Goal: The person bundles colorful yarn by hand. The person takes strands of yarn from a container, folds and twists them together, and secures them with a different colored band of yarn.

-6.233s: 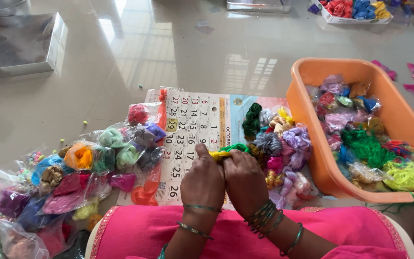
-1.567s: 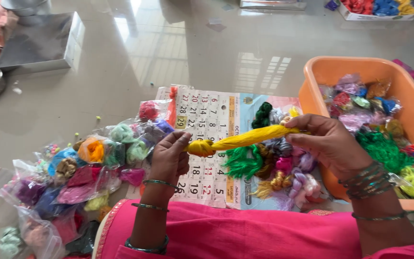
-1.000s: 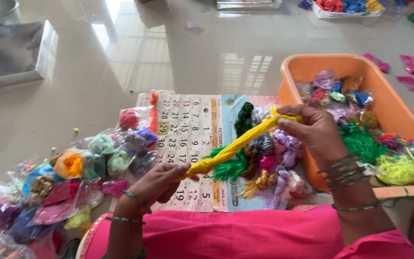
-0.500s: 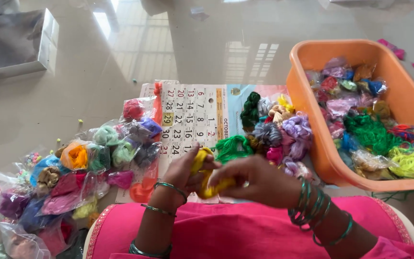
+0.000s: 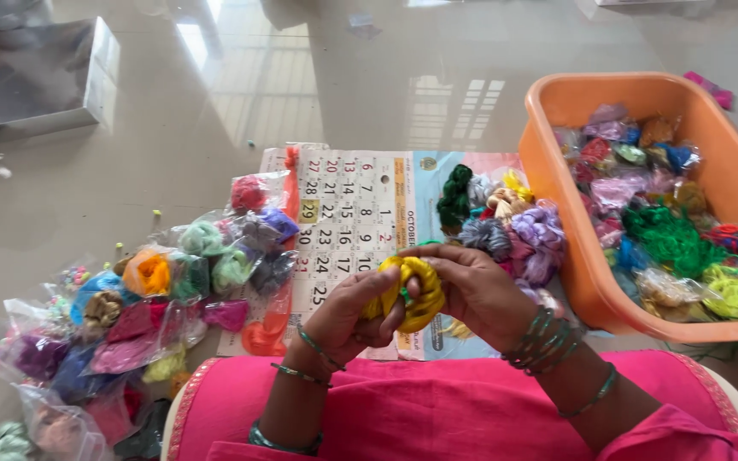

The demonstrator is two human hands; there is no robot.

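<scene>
Over the pink lap, the left hand (image 5: 343, 312) and right hand (image 5: 471, 290) both close their grip on a coiled yellow thread bundle (image 5: 410, 292). Beyond lies a calendar sheet (image 5: 352, 213) with loose thread skeins (image 5: 506, 226), bagged threads (image 5: 155, 299) leftward, an orange tub (image 5: 574, 273) rightward.

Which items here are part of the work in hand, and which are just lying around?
In hand:
yellow thread bundle, held by left hand and right hand.

Lying about:
orange tub of threads
loose skeins
calendar sheet
bagged threads
silver box
</scene>
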